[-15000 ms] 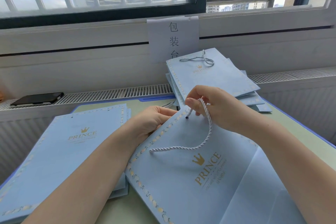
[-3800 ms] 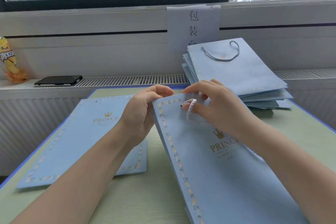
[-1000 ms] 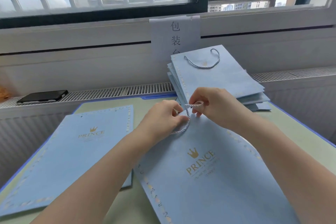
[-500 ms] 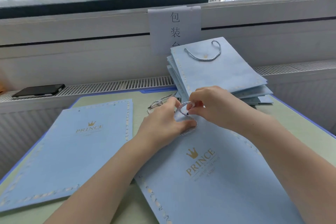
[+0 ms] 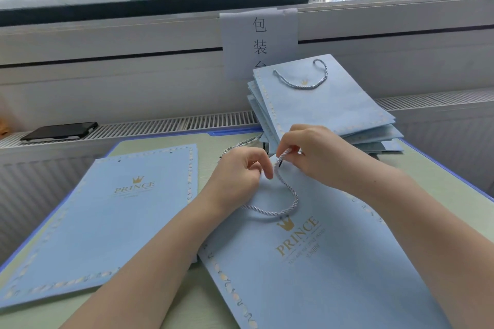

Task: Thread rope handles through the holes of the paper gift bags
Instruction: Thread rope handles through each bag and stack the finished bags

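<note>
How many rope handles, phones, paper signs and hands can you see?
Rope handles: 3
Phone: 1
Paper sign: 1
Hands: 2
Total: 7

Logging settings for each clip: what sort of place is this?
Probably a packing bench by a window in an office or workshop: a paper sign reading 包装台, a stack of finished gift bags and flat bags awaiting handles.
</note>
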